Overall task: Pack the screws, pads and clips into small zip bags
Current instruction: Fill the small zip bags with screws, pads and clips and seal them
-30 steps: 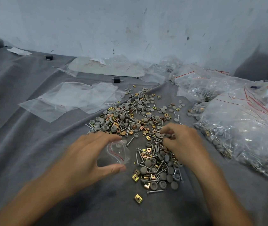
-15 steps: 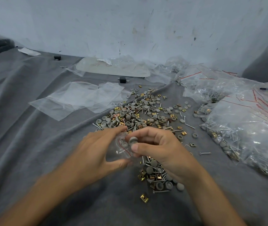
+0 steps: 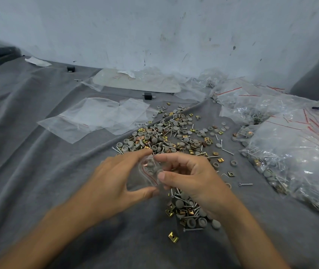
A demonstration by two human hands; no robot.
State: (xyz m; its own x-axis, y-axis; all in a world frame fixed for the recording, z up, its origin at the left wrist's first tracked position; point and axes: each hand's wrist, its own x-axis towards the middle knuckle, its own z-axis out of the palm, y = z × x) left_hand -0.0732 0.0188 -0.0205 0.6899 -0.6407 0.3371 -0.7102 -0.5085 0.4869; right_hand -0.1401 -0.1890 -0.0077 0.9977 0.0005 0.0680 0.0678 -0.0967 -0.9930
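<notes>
The grey cloth (image 3: pixel 38 181) covers everything under the loose heap (image 3: pixel 174 136) of screws, pads and clips, which I take as my mark. To the right of the heap lies a big mound of filled bags (image 3: pixel 300 152), clear plastic with red seal lines. To its left several empty flat bags (image 3: pixel 96 117) lie overlapping on the cloth. At the heap's near edge my left hand (image 3: pixel 114 183) is curled round the small zip bag (image 3: pixel 147 175), forefinger on its upper edge and thumb on its lower, holding it up off the cloth with the mouth turned toward my other hand. My right hand (image 3: pixel 191 177) sits just right of the bag, over the heap's near tail, with forefinger and thumb bent in at the mouth. A pad sits at my thumb tip, but I cannot tell whether I am pinching it or the bag's rim. A few grey pads (image 3: pixel 151 165) already lie inside the bag, between my two hands. Right of the heap a lone screw (image 3: pixel 245 184) lies apart, and nearest me, just past the heap's end, a single brass clip (image 3: pixel 173 236).
</notes>
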